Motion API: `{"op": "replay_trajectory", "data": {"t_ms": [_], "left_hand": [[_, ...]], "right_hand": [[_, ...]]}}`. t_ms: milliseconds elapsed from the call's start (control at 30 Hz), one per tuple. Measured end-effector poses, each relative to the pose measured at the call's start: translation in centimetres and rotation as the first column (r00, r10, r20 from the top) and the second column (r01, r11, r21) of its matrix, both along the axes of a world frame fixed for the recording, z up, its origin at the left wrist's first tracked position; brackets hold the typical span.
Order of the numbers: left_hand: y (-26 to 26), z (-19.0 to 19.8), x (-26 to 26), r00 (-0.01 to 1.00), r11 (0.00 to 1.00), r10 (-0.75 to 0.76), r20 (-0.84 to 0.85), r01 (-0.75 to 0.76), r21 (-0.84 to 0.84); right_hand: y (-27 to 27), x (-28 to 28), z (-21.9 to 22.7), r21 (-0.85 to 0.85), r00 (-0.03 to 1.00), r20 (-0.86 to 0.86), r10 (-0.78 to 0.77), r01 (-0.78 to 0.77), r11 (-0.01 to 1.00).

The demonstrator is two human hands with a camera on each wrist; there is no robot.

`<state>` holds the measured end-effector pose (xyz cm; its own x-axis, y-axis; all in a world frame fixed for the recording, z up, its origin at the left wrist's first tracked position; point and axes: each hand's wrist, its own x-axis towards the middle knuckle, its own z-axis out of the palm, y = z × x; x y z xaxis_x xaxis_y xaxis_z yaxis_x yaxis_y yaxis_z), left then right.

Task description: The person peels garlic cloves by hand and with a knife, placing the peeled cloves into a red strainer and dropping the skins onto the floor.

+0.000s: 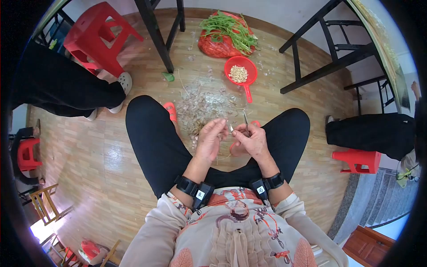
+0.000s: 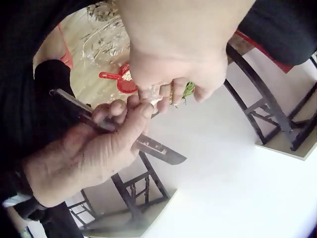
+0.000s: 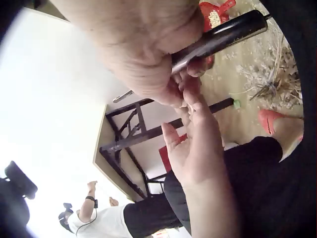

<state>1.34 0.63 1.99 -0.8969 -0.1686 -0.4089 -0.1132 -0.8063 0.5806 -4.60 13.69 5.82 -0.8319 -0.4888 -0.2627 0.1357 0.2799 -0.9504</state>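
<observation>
My left hand point(image 1: 211, 137) pinches a pale garlic clove point(image 2: 155, 99) at its fingertips, in front of my lap. My right hand point(image 1: 253, 141) grips a knife point(image 2: 166, 152), its blade pointing away from me in the head view. The right thumb presses against the clove, so both hands meet at it. In the right wrist view the dark knife handle point(image 3: 230, 35) sticks out past the right palm, while the clove is mostly hidden by fingers. Beyond the hands, a red strainer with a handle point(image 1: 249, 95) holds many peeled cloves point(image 1: 239, 74).
Papery garlic skins point(image 1: 204, 104) litter the floor between my feet. Behind the strainer lies a red mesh bag point(image 1: 213, 46) topped with green stems point(image 1: 229, 31). Black-legged tables point(image 1: 162, 40) stand on both sides, with red stools point(image 1: 95, 33) and other people's legs point(image 1: 66, 82) nearby.
</observation>
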Motion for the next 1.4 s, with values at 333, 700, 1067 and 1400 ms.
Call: {"op": "replay_trajectory", "data": {"t_ms": [333,700,1067,1400], "left_hand": [[0.6,-0.4,0.0,0.993,0.995,-0.1,0.057,0.1,-0.005],[0.6,-1.3,0.0,0.997,0.993,0.06,0.054,-0.065,0.096],[0.3,-1.4,0.2,0.989,0.991,0.106,0.107,-0.114,0.066],[0.5,-1.1,0.2,0.98,0.992,0.123,0.157,-0.115,-0.06]], "right_hand": [[0.1,-0.1,-1.1,-0.017,0.998,-0.059,0.004,-0.005,1.0],[1.8,-0.1,-3.2,0.125,0.885,0.461,0.067,-0.14,0.982],[0.9,1.1,-0.8,0.076,0.978,0.178,0.111,-0.126,0.989],[0.8,0.9,-0.3,0.186,0.935,-0.098,0.341,-0.319,0.929]]}}
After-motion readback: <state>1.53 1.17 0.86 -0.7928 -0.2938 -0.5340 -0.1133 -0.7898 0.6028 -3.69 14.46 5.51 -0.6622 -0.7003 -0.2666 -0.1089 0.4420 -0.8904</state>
